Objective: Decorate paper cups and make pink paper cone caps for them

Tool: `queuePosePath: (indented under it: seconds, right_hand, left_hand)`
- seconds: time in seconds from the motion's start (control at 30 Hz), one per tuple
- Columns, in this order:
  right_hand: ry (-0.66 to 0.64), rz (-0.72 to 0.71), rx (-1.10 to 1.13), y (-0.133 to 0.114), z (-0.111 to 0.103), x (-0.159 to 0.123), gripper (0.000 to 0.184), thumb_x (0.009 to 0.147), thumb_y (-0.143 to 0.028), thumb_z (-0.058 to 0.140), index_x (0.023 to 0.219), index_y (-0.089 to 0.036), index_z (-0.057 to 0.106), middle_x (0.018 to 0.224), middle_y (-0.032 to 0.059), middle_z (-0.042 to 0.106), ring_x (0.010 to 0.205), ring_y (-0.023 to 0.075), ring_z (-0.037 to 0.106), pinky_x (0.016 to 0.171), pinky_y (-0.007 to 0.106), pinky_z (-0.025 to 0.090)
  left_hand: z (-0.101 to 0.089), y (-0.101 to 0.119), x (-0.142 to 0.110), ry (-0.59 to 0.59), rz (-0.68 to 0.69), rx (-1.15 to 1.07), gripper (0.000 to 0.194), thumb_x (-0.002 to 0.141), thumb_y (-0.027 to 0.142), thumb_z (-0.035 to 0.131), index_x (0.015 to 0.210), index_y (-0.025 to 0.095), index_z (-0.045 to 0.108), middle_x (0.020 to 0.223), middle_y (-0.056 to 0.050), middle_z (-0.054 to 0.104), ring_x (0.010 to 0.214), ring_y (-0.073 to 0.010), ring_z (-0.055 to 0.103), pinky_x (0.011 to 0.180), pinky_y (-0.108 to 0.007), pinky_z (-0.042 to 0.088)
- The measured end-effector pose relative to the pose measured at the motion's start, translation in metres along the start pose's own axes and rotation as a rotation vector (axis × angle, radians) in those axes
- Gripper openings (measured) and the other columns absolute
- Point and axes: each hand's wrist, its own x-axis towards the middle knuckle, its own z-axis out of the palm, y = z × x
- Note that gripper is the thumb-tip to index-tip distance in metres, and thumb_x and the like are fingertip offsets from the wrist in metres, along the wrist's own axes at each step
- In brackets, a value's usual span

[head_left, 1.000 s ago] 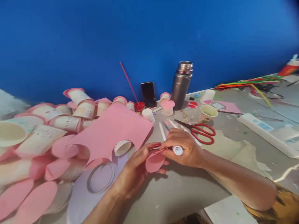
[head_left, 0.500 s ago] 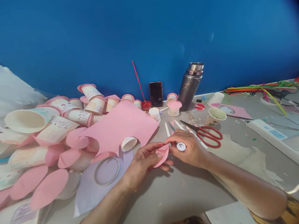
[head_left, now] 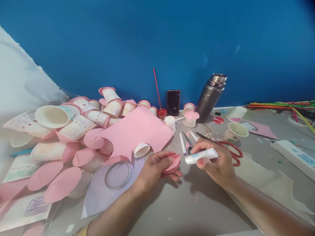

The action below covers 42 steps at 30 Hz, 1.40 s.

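Note:
Between the thumb and fingers of my left hand [head_left: 154, 167] is a small curved piece of pink paper [head_left: 173, 164], with one edge folded up. My right hand [head_left: 219, 164] grips a white glue tube [head_left: 201, 156], held level, its narrower end toward the pink paper but apart from it. Behind the right hand lie red-handled scissors [head_left: 232, 149], partly hidden by the fingers. A white marker [head_left: 182, 143] rests on the table just beyond both hands. Left of my left hand a large cut pink sheet [head_left: 137, 127] leans over several paper cups.
Decorated paper cups [head_left: 52, 150] with pink discs crowd the left side. A grey ring [head_left: 117, 189] lies on a lilac sheet [head_left: 94, 205]. At the back stand a phone [head_left: 173, 103] and a dark flask [head_left: 210, 100]. A power strip [head_left: 292, 154] lies at the right.
My right hand has drawn away to the right from the pink paper and turned the glue tube sideways. My left hand still holds the paper. The view has shifted slightly left.

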Motion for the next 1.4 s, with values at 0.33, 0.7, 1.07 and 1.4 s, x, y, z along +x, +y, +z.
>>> queuePosePath:
  seconds: [0.33, 0.7, 1.07, 1.4]
  right_hand:
    - [-0.145, -0.120, -0.163, -0.003, 0.007, -0.004, 0.034, 0.100, -0.056, 0.063, 0.097, -0.023, 0.069, 0.081, 0.0003, 0.072, 0.064, 0.0133, 0.066, 0.056, 0.022, 0.049]
    - [-0.155, -0.393, -0.433, 0.009, 0.015, -0.006, 0.026, 0.104, -0.046, 0.062, 0.107, -0.020, 0.065, 0.084, 0.0045, 0.073, 0.074, 0.0177, 0.067, 0.067, 0.029, 0.051]
    - [-0.131, -0.455, -0.470, 0.008, 0.016, -0.005, 0.015, 0.104, -0.034, 0.065, 0.110, -0.020, 0.064, 0.085, 0.0064, 0.072, 0.077, 0.0198, 0.069, 0.069, 0.030, 0.055]
    - [-0.063, -0.457, -0.471, 0.002, 0.019, -0.006, 0.012, 0.103, -0.023, 0.066, 0.114, -0.023, 0.064, 0.081, 0.0036, 0.070, 0.074, 0.0195, 0.068, 0.068, 0.032, 0.058]
  left_hand:
    - [0.005, 0.000, -0.001, 0.082, 0.124, 0.054, 0.048, 0.081, 0.044, 0.079, 0.114, 0.010, 0.072, 0.084, -0.009, 0.076, 0.072, -0.0251, 0.077, 0.066, -0.039, 0.065]
    - [0.010, 0.007, -0.011, 0.041, 0.214, 0.252, 0.023, 0.090, 0.036, 0.061, 0.092, 0.016, 0.073, 0.078, -0.003, 0.065, 0.075, -0.0185, 0.065, 0.067, -0.031, 0.054]
    - [0.005, 0.012, -0.014, -0.087, 0.351, 0.433, 0.032, 0.098, 0.033, 0.056, 0.070, 0.019, 0.062, 0.071, 0.001, 0.056, 0.077, -0.0161, 0.052, 0.082, -0.030, 0.039]
    - [0.009, 0.016, -0.019, -0.119, 0.481, 0.529, 0.038, 0.103, 0.045, 0.055, 0.079, 0.022, 0.074, 0.082, -0.005, 0.067, 0.117, -0.0285, 0.059, 0.108, -0.036, 0.039]
